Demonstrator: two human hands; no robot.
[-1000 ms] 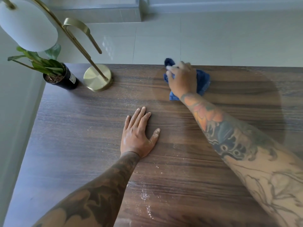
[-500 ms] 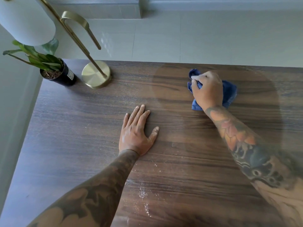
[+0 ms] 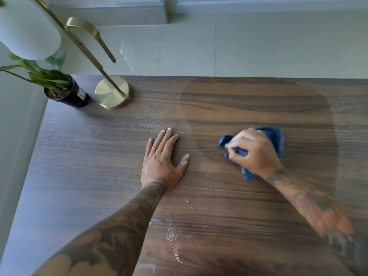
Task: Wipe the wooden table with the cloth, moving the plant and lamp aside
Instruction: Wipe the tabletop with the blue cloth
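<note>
Two hands are on the table [image 3: 83, 156]: my left hand [image 3: 163, 162] lies flat with fingers straight, holding nothing, and just right of it my right hand [image 3: 253, 151] grips the bunched blue cloth [image 3: 275, 137], pressed to the wood. At the table's far left corner the plant [image 3: 65, 90] stands just left of the lamp [image 3: 112, 93], both well away from the cloth

Crumpled blue cloth [image 3: 275, 139] lies on the dusty wooden table [image 3: 99, 156]; plant [image 3: 59, 86] beside brass lamp [image 3: 112, 94] at its far-left corner.
</note>
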